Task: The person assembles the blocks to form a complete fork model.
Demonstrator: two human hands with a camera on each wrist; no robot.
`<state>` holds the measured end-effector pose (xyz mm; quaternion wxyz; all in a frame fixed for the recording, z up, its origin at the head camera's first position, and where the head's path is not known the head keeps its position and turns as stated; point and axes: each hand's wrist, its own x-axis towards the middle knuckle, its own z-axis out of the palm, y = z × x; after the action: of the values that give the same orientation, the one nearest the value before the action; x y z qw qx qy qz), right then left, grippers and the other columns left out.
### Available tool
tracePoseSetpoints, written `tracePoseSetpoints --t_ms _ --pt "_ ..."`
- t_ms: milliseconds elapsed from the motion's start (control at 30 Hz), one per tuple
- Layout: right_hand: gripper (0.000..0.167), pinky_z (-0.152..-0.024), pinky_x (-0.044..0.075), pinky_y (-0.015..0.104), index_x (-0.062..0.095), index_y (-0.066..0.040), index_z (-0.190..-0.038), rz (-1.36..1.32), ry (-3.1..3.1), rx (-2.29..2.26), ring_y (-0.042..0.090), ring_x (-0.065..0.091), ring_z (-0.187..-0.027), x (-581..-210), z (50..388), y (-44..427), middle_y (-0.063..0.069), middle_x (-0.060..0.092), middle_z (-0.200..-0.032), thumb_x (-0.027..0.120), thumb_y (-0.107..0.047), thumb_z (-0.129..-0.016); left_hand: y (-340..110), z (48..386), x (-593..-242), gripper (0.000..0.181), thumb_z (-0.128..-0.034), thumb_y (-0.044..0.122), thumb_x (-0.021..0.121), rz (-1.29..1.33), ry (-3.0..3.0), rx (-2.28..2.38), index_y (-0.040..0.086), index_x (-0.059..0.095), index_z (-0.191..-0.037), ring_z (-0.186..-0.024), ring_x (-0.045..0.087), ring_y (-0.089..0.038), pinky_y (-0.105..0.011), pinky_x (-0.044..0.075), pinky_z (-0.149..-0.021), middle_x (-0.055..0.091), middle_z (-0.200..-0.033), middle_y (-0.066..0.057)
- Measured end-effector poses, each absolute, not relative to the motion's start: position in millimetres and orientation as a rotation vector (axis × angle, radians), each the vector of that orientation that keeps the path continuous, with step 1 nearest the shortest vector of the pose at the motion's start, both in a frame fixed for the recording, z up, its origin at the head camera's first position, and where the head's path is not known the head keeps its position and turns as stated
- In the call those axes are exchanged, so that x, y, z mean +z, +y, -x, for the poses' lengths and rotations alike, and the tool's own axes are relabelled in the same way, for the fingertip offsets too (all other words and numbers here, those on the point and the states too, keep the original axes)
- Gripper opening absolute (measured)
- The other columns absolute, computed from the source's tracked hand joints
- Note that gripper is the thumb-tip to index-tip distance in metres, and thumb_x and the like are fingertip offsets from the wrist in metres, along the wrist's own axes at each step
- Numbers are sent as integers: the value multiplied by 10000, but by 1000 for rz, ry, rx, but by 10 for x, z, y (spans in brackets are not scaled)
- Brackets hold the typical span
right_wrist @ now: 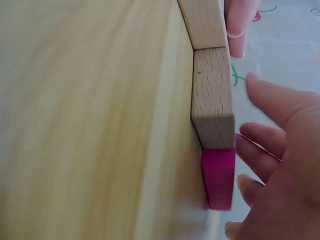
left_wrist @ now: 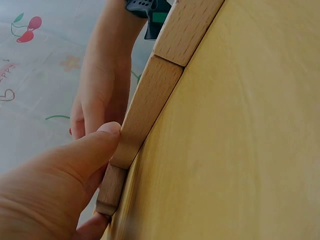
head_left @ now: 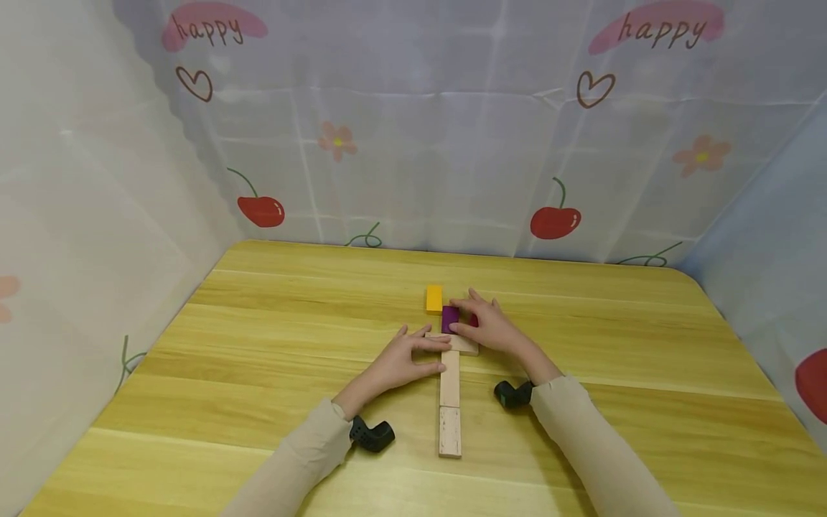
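Observation:
In the head view, two plain wooden blocks lie end to end in a column, a nearer block (head_left: 450, 432) and a farther one (head_left: 450, 384). A plain crosswise block (head_left: 466, 345) tops them. Beyond it are a purple block (head_left: 450, 319) and a pink-red block (right_wrist: 218, 177), the latter mostly hidden by my right hand in the head view. My left hand (head_left: 400, 361) touches the plain blocks, its thumb against the column's side and fingers by the crosswise block. My right hand (head_left: 496, 328) hovers over the coloured blocks with fingers spread and loosely bent; its thumb looks apart from the wood.
A yellow block (head_left: 434, 299) lies just beyond the purple one. The wood-grain table (head_left: 310, 316) has patterned curtains (head_left: 439, 165) at its back and sides. Black wrist devices show on the left wrist (head_left: 372, 436) and right wrist (head_left: 512, 394).

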<state>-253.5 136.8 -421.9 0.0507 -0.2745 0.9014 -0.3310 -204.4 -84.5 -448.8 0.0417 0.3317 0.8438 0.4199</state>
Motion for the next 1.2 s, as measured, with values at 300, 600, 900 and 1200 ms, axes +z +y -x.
tracePoseSetpoints --t_ms 300,600,900,1200 --pt "622 -1024 166 618 411 17 -1390 781 2796 -1056 451 178 -1334 -4089 2170 1482 255 359 -1409 667 -243 -886 -854 2052 -4482 359 -860 250 698 -1016 2586 1290 129 664 -1196 -1340 284 -239 -524 -17 -1077 545 -1295 58" --pt "718 -1037 122 613 370 15 -1416 890 2767 -996 410 157 -1355 -4103 1619 1443 212 298 -1460 705 -276 -852 -849 2040 -4475 361 -864 250 694 -1024 2583 1281 130 660 -1203 -1343 274 -252 -523 -19 -1078 542 -1301 47" --pt "814 -1037 106 617 335 11 -1436 933 2746 -880 354 84 -1381 -4163 1434 1413 184 229 -1497 691 -409 -836 -829 2043 -4495 368 -864 246 694 -1031 2594 1259 122 655 -1209 -1343 276 -247 -518 -14 -1080 535 -1309 46" --pt "820 -1043 107 607 330 -12 -1446 962 2768 -795 336 75 -1385 -4195 1426 1412 161 229 -1503 641 -482 -849 -868 2063 -4442 359 -871 264 685 -1009 2606 1256 133 660 -1204 -1345 274 -247 -545 -5 -1071 563 -1270 62"
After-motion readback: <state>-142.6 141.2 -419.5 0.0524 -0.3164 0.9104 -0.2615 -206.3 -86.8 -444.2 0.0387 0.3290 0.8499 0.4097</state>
